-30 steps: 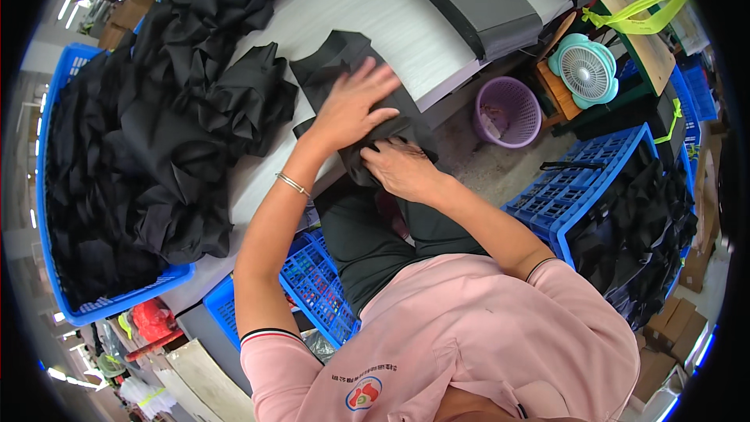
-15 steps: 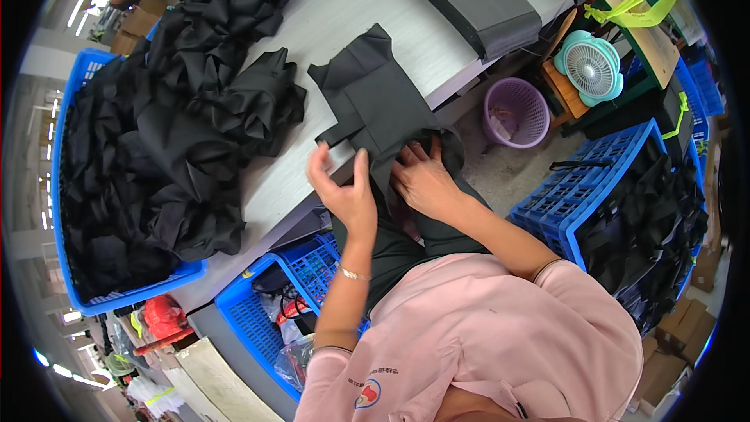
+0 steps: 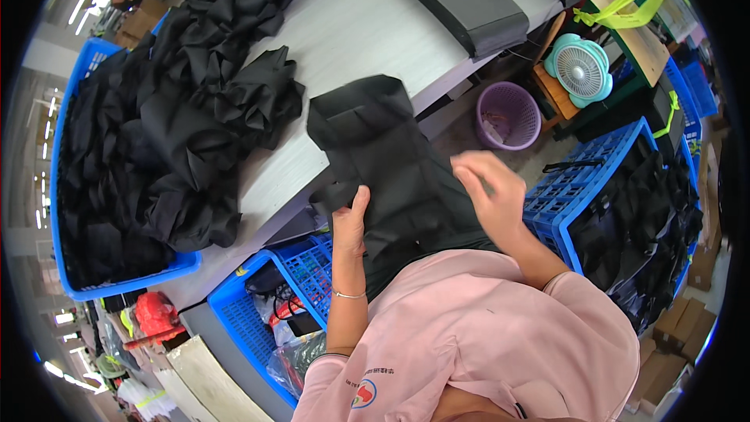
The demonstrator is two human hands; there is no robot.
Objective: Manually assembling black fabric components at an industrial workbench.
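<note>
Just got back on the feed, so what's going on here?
The person's left hand holds a piece of black cloth, thumb on top. The right hand is beside its right edge, slightly blurred. A heap of black cloth lies at the left, in a blue basket and on the table.

upper right of frame: yellow-green strap point(image 3: 637, 14); below it, turquoise fan point(image 3: 580, 69) beside a wooden stool point(image 3: 551, 94). right of centre, above middle: purple basket point(image 3: 522, 105), pale scraps inside. right edge, low: cardboard boxes point(image 3: 678, 320). lower left: red bag point(image 3: 160, 314). bottom, left of centre: blue crate point(image 3: 232, 314) holding clear plastic bag point(image 3: 295, 361), among other items.
</note>
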